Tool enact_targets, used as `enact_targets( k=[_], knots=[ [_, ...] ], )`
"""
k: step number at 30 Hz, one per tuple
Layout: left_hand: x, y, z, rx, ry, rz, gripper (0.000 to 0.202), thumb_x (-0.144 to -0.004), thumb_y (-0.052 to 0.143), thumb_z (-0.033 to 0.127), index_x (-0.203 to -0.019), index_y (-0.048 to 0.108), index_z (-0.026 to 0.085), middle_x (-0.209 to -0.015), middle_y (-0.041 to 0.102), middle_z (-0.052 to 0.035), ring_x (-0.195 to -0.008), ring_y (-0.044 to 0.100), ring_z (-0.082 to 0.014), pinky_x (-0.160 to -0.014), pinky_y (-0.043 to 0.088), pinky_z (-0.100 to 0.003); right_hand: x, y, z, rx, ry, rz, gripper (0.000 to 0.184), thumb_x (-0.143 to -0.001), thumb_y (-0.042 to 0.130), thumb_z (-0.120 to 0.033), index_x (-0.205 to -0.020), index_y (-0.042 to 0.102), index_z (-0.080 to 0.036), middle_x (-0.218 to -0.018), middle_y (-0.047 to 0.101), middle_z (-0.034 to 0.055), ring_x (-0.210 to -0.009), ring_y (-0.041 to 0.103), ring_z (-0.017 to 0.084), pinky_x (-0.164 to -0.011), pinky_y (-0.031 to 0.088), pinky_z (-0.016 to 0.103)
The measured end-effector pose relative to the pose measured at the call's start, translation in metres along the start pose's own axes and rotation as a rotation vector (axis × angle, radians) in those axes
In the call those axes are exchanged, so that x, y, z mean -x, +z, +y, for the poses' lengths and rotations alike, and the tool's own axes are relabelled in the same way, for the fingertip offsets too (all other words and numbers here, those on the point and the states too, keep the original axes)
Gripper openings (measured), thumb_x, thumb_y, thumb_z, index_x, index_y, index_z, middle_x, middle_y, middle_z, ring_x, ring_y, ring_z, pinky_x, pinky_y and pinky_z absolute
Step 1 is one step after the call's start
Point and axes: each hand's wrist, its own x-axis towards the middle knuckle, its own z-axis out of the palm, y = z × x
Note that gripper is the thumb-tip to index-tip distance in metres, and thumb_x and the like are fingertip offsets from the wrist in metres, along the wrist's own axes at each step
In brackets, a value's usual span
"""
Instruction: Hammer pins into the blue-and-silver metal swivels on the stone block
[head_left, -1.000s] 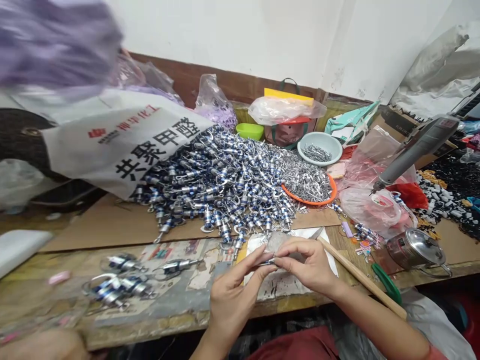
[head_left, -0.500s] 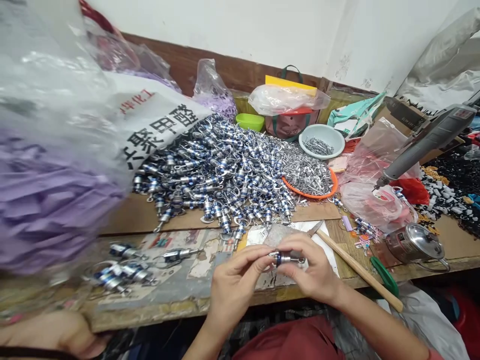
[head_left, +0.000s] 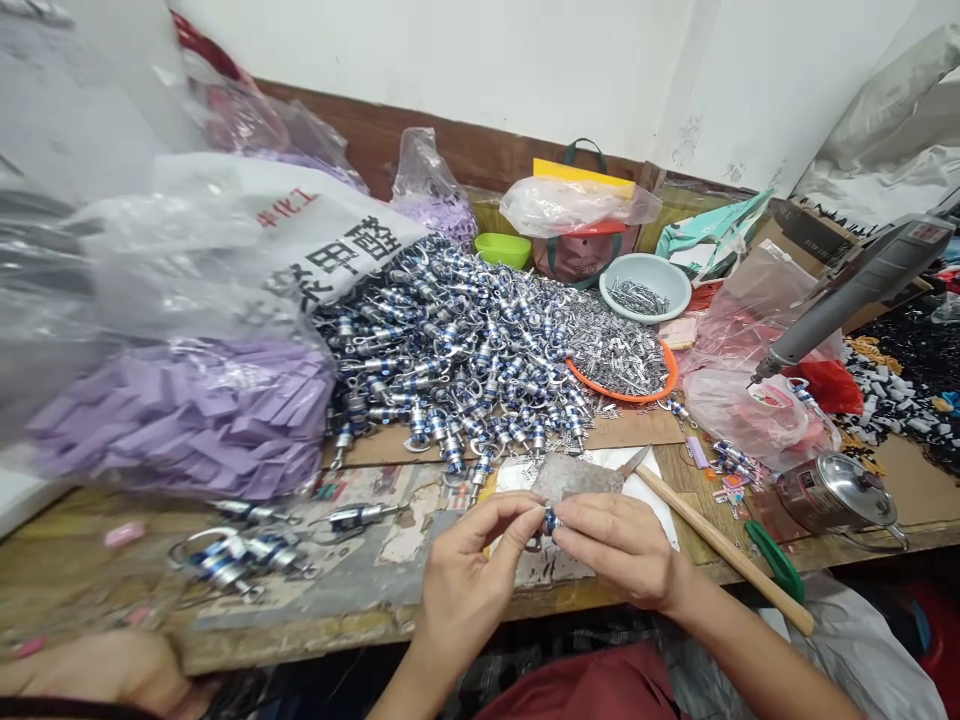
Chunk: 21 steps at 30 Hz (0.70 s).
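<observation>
Over the table's front edge my left hand (head_left: 469, 575) and my right hand (head_left: 619, 550) meet, both pinched on one small blue-and-silver metal part (head_left: 550, 520). Beneath them lies a white sheet (head_left: 652, 480) with a grey pad (head_left: 574, 478). A big heap of the same blue-and-silver parts (head_left: 457, 360) covers the middle of the table. A few more parts (head_left: 240, 555) lie at the front left.
A clear bag of purple pieces (head_left: 187, 420) sits at the left, partly over a white printed sack (head_left: 330, 245). An orange tray (head_left: 660, 385) and a white bowl (head_left: 645, 290) hold metal bits. A wooden-handled tool (head_left: 720, 545), steel pot (head_left: 836, 495) and grey rotary tool (head_left: 847, 295) are at right. Another person's arm (head_left: 97, 680) shows at the bottom left.
The bag of purple pieces came down from the air onto the table at the left. My hands turned the small part and now hold it end-on between the fingertips.
</observation>
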Motion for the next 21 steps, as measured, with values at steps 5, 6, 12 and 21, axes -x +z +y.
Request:
enact_targets(
  k=[5, 6, 12, 21],
  knots=[
    [-0.002, -0.002, -0.004, 0.005, 0.04, -0.061, 0.014, -0.075, 0.059, 0.029, -0.071, 0.07, 0.022, -0.083, 0.072, -0.0045, -0.089, 0.065, -0.0225, -0.084, 0.049, -0.032, 0.001, 0.002, -0.004, -0.041, 0.108, 0.04, 0.031, -0.085, 0.045, -0.007, -0.111, 0.059, -0.015, -0.098, 0.068, 0.0118, -0.098, 0.061, 0.017, -0.076, 0.053, 0.028],
    [-0.002, -0.002, -0.004, 0.034, 0.007, -0.093, 0.015, -0.075, 0.059, 0.03, -0.071, 0.07, 0.021, -0.083, 0.072, -0.0048, -0.087, 0.065, -0.0222, -0.081, 0.05, -0.031, 0.001, 0.002, -0.006, -0.064, 0.154, 0.039, 0.031, -0.084, 0.046, -0.006, -0.11, 0.06, -0.017, -0.098, 0.068, 0.0107, -0.096, 0.063, 0.016, -0.076, 0.053, 0.026],
    [0.008, 0.009, -0.01, 0.348, -0.302, -0.075, 0.025, -0.069, 0.067, 0.035, -0.086, 0.069, 0.016, -0.08, 0.072, -0.006, -0.075, 0.067, -0.0192, -0.068, 0.054, -0.027, 0.003, 0.006, -0.008, -0.25, 0.43, 0.125, 0.018, -0.078, 0.062, -0.015, -0.095, 0.068, -0.019, -0.087, 0.07, 0.0083, -0.075, 0.067, 0.014, -0.067, 0.055, 0.022],
    [0.017, 0.025, -0.022, 0.463, -0.389, -0.037, 0.048, -0.061, 0.073, 0.036, -0.103, 0.064, 0.014, -0.094, 0.072, -0.009, -0.09, 0.067, -0.023, -0.08, 0.055, -0.03, 0.004, -0.001, -0.008, -0.21, 0.511, -0.058, 0.015, -0.08, 0.059, -0.02, -0.09, 0.069, -0.017, -0.081, 0.069, 0.0074, -0.074, 0.065, 0.015, -0.065, 0.053, 0.023]
  ],
)
